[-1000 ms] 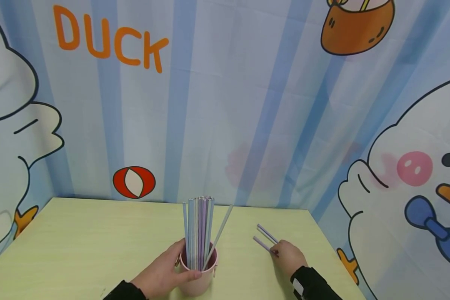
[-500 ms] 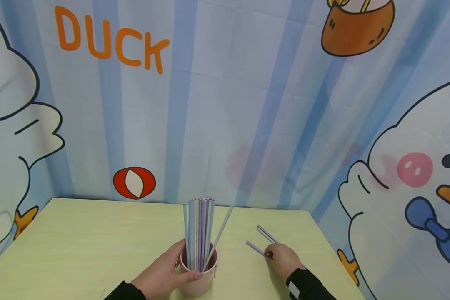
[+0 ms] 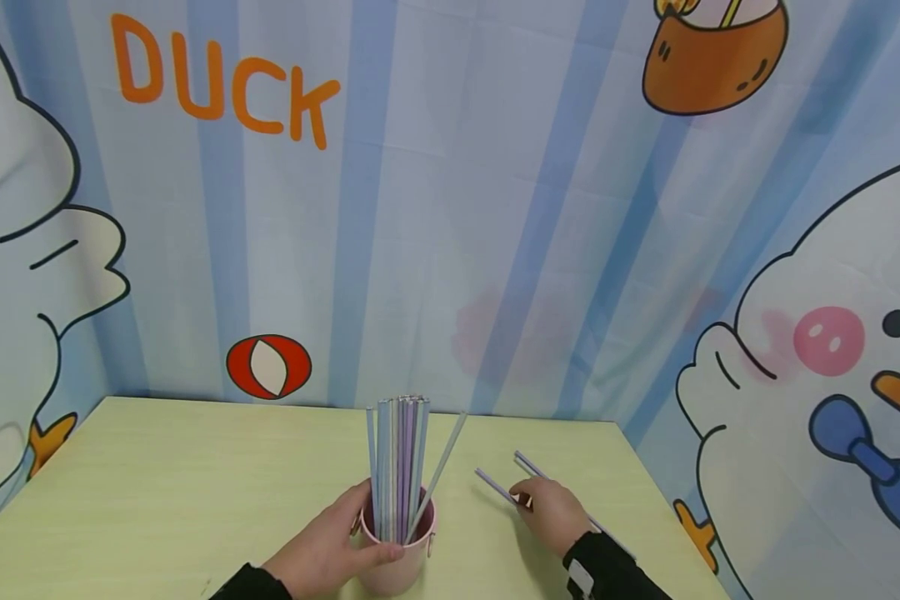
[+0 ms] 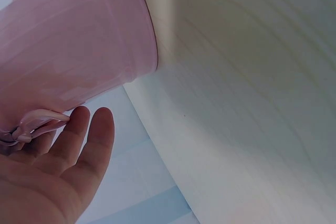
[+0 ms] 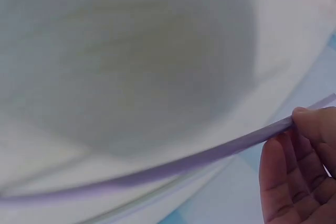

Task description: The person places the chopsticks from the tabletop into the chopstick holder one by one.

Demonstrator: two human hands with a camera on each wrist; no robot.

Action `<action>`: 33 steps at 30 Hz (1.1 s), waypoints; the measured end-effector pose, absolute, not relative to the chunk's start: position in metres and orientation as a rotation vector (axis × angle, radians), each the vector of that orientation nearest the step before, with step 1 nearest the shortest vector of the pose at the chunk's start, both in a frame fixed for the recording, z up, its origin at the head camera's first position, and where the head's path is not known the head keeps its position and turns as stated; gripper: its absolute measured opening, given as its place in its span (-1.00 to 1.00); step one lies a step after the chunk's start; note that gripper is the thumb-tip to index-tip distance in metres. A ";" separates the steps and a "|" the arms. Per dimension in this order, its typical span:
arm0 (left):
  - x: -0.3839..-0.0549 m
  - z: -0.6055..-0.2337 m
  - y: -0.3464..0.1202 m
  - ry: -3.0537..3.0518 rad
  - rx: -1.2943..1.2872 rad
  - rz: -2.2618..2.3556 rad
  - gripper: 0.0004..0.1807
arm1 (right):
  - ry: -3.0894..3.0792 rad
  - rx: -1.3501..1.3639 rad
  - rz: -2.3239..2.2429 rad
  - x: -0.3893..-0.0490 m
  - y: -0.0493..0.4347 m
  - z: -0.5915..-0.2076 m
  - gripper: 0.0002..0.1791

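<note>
In the head view my left hand (image 3: 330,533) grips a small pink bucket (image 3: 392,577), with the thumb across its near side. Inside it stands a bundle of pale blue, whitish and purple straws (image 3: 399,467); a single straw (image 3: 444,457) leans out to the right. To the right, my right hand (image 3: 555,510) pinches one purple straw (image 3: 493,486) between thumb and fingertips, tilted and lifted off the table. Beyond that hand lies at least one other straw (image 3: 528,464), partly covered by the hand. The right wrist view shows the held straw (image 5: 210,156) above a paler one (image 5: 152,198).
Everything stands on a pale yellow wooden table (image 3: 195,483). A striped blue cloth backdrop (image 3: 435,208) with printed ducks rises behind the table and along its sides. In the left wrist view, a small pink handle loop (image 4: 44,121) hangs by the fingers.
My right hand has moved left and slightly nearer the bucket, carrying the purple straw away from the one lying on the table. My left hand and the bucket have stayed in place.
</note>
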State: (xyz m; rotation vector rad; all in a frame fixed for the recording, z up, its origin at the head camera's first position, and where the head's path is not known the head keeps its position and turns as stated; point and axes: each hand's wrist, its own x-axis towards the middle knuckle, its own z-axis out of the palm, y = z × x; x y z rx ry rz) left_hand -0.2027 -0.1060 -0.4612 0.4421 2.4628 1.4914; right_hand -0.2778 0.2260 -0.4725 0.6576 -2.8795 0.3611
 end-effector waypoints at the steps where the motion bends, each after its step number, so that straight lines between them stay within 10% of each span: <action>1: -0.203 -0.461 -0.106 2.462 0.436 1.491 0.11 | -2.876 0.659 0.383 -0.278 0.224 -0.469 -0.82; 33: -0.202 -0.460 -0.107 2.462 0.480 1.506 0.09 | -2.345 0.352 1.754 -0.268 0.172 -0.354 -0.62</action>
